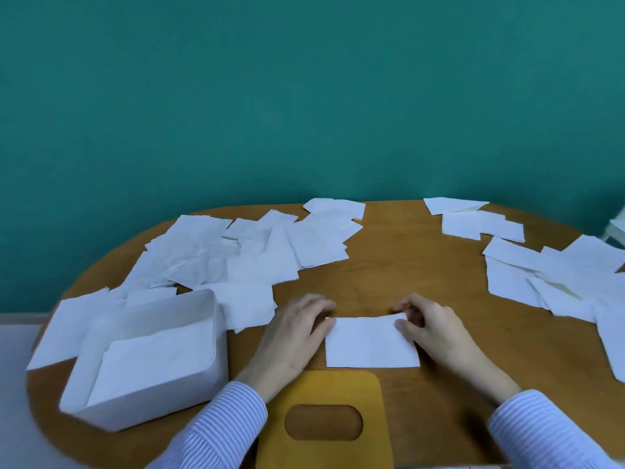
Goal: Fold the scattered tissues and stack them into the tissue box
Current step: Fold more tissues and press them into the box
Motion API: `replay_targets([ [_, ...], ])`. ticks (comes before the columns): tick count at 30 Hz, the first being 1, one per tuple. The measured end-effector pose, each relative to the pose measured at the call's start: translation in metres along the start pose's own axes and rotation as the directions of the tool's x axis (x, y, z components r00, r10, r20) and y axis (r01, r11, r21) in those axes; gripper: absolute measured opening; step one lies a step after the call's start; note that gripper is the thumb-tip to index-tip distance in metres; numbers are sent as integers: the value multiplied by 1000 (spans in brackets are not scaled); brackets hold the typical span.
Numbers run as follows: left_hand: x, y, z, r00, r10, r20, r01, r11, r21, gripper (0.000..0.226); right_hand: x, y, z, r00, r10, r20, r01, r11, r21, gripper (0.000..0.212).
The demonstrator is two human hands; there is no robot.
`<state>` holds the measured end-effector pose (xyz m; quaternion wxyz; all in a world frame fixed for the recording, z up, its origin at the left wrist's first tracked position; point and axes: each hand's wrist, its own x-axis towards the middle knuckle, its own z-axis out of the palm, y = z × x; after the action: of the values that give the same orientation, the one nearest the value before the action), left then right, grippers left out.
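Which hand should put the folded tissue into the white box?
Probably the left hand. It already pinches the folded tissue and is the hand nearer the white tissue box, which sits on the person's left. The right hand would have to cross over.

Wooden table [389, 262] bears scattered tissues [236, 255], tissue box [148, 397], yellow lid [324, 390]

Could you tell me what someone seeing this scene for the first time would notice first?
Probably the two hands, left hand and right hand, pinching the far corners of a folded tissue at the table's near middle. Then the loose tissues spread across the wooden table, and the white tissue box at the left, already holding tissues.
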<state>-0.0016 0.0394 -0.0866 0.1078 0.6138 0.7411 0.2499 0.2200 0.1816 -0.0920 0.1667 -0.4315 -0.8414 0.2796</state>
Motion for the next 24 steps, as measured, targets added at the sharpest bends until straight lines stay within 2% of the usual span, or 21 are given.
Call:
replay_targets([
  [5,-17,-22,2,982,-185,-25,186,955,230,57,16,-10,13,983,-164,-86,153,980,-123,19],
  [8,-20,-31,8,962,-274,10,260,923,283,64,24,-19,23,975,-216,-60,206,969,-133,16],
  [10,-19,-30,11,969,-245,40,228,941,250,62,27,-22,29,970,-241,-11,239,966,-96,17],
  [14,-5,-14,13,984,-138,115,137,990,17,55,30,-25,35,962,-272,14,273,961,-52,19],
  [20,20,21,27,978,-35,205,94,953,-289,51,34,-20,21,973,-229,-1,229,973,-38,22],
  [22,25,22,27,987,-10,158,53,963,-266,46,39,-15,14,980,-200,-24,199,980,-32,23],
  [24,31,12,22,999,-7,49,14,990,-140,40,49,-16,11,982,-185,-43,184,982,-33,21],
])
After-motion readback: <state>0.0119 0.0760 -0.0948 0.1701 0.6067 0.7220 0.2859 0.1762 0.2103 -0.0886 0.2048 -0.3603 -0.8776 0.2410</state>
